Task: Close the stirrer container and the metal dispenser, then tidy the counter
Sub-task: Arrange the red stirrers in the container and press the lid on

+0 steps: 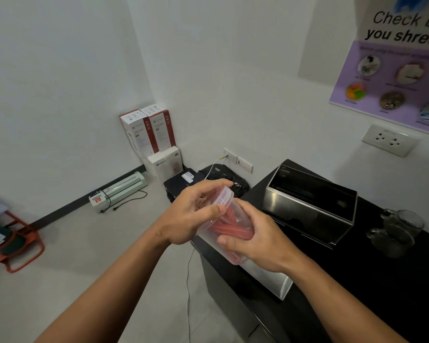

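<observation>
Hands (233, 224) grip clear container (227, 219) (red stirrers (229, 229) inside).

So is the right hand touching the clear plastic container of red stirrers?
Touching. The head view shows the right hand wrapped around the clear plastic container of red stirrers, fingers pressed against its side with no gap.

Container (227, 225) held tilted above counter (372, 280) edge, between left hand (192, 214) and right hand (254, 240); stirrers (229, 229) inside. Dispenser (310, 206) sat on counter behind-right of hands. Glass jugs (395, 231) stood right of dispenser. Boxes (150, 137) stacked in far floor corner.
</observation>
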